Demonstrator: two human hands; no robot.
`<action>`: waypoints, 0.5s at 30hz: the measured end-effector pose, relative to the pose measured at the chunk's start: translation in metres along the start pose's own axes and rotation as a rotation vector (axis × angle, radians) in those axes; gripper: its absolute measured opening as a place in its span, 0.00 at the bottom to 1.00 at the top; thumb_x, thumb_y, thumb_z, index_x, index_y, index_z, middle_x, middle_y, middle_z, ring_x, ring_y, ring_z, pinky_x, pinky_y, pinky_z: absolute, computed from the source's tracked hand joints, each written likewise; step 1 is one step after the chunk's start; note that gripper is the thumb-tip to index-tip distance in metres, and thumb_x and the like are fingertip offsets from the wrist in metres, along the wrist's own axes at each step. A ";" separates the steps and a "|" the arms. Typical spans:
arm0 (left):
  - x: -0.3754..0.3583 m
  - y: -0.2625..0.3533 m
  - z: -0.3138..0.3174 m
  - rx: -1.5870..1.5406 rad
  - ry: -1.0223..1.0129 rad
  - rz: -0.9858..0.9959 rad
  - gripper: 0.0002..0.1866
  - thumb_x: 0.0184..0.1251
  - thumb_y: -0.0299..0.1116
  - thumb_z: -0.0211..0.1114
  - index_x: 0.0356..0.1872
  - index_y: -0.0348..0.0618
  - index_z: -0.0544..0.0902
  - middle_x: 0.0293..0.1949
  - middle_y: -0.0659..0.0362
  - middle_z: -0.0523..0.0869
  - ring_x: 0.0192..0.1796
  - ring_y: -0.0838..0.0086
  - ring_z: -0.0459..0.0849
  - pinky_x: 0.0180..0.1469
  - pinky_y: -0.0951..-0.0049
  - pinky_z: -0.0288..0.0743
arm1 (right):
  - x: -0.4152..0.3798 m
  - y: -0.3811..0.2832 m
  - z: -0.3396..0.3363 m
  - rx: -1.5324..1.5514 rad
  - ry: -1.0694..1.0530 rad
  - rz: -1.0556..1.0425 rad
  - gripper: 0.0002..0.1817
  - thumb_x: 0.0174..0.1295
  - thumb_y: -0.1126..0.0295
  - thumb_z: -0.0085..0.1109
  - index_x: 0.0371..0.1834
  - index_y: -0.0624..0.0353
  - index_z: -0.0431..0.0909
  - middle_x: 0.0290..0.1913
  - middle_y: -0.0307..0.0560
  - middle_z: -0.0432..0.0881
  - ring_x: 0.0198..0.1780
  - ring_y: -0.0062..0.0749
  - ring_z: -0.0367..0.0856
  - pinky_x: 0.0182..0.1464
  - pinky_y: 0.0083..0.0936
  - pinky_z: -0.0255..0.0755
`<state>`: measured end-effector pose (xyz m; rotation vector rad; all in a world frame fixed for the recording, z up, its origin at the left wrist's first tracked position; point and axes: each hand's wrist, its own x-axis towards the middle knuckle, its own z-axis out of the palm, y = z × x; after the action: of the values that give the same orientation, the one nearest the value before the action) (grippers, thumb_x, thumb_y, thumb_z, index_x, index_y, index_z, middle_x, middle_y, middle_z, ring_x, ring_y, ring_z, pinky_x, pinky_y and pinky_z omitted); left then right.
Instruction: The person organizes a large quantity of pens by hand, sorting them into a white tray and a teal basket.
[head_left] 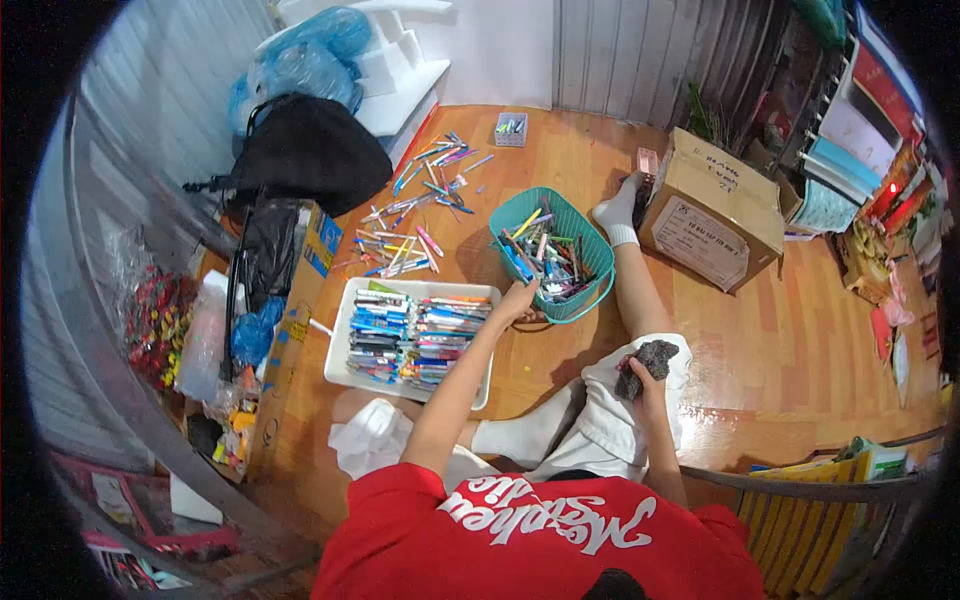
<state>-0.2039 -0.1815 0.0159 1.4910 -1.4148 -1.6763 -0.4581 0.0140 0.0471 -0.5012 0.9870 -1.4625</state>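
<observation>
At the near left rim of a teal plastic basket [604,262], my left hand [519,301] is closed on the basket's edge. Many loose pens and markers [560,255] fill the basket, and a blue one lies close to my fingertips. My right hand [650,390] rests above my right thigh, wrapped around a crumpled dark grey cloth [655,362]. Left of the basket, a white tray [340,340] holds pens laid side by side in two columns. More pens [405,250] are scattered on the floor beyond the tray.
A small grey container with pens [511,130] stands farther back. On the right is a cardboard box [715,210], near my outstretched foot. A black bag [310,155] and an open carton [290,370] of packaged items flank the left side. Yellow books [800,520] stand at lower right.
</observation>
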 end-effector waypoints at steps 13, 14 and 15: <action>-0.141 -0.033 0.028 0.300 0.076 0.101 0.28 0.69 0.49 0.51 0.47 0.27 0.74 0.21 0.46 0.83 0.21 0.60 0.84 0.28 0.61 0.77 | -0.005 -0.029 0.021 -0.801 0.088 -0.043 0.13 0.57 0.70 0.65 0.40 0.66 0.75 0.33 0.44 0.79 0.32 0.25 0.79 0.39 0.22 0.71; -0.145 -0.034 0.032 0.217 0.104 0.093 0.28 0.69 0.51 0.51 0.49 0.28 0.73 0.25 0.46 0.83 0.23 0.63 0.83 0.29 0.64 0.77 | -0.001 -0.025 0.023 -0.815 0.039 0.012 0.15 0.55 0.71 0.65 0.42 0.68 0.75 0.34 0.46 0.80 0.33 0.27 0.79 0.41 0.23 0.72; -0.147 -0.034 0.033 0.135 0.134 0.090 0.29 0.69 0.52 0.52 0.51 0.30 0.72 0.29 0.46 0.83 0.25 0.65 0.83 0.31 0.67 0.77 | 0.007 -0.012 0.020 -0.907 0.047 -0.151 0.16 0.54 0.74 0.64 0.44 0.69 0.75 0.35 0.47 0.80 0.35 0.29 0.79 0.43 0.24 0.72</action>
<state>-0.1826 -0.0310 0.0430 1.5566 -1.5236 -1.4246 -0.4506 0.0010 0.0657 -1.2111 1.6684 -1.0885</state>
